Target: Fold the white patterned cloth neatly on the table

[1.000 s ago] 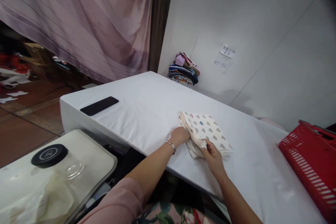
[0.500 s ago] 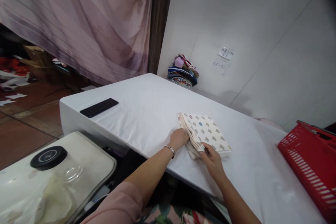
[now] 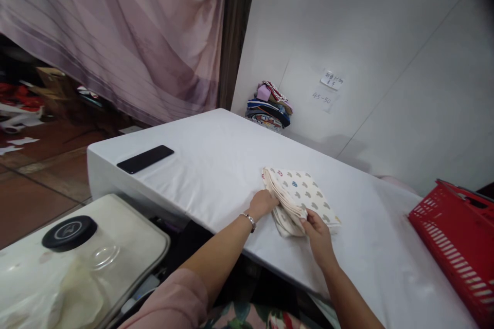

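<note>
A folded cream cloth with small grey and coloured prints lies on the white table. My left hand, with a bracelet on the wrist, is closed on the cloth's near left edge, fingers tucked under the layers. My right hand grips the near corner of the cloth, lifting the edge a little.
A black phone lies near the table's left end. A pile of folded clothes sits at the far corner by the wall. A red basket stands at the right. A white case with a black round lid is at lower left.
Both hands stayed on the cloth's near edge. My right hand closed further on the near corner and raised the edge slightly; the camera shifted a little.
</note>
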Tool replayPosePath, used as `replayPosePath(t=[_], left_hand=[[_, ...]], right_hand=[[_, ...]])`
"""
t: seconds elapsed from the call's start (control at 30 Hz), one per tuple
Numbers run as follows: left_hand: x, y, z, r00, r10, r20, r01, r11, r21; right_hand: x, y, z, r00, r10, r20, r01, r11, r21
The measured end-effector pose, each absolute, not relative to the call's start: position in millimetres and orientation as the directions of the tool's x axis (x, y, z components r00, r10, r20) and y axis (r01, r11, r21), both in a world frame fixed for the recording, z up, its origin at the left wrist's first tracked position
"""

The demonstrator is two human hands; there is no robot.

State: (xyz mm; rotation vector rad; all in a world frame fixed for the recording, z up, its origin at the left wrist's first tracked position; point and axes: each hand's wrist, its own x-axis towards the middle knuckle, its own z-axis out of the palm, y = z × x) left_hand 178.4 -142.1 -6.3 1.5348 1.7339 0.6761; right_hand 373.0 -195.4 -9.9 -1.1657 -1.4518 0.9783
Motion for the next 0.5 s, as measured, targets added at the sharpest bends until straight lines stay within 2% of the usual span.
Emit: replayPosePath(t=[0.33,0.5], left_hand=[[173.8,-139.0,-9.8,-0.027,0.982,-0.189,0.595,0.168,0.786],[175.5,-139.5,-9.7,-0.034,0.988,-0.149,0.623,0.137,0.770]], right_hand=[[374.3,-196.9,-13.7,-0.065,0.977,0.202,0.209,0.211,-0.955],[373.1,-198.9,-12.0,-0.072,0.976,0.204,0.240,0.215,-0.947]])
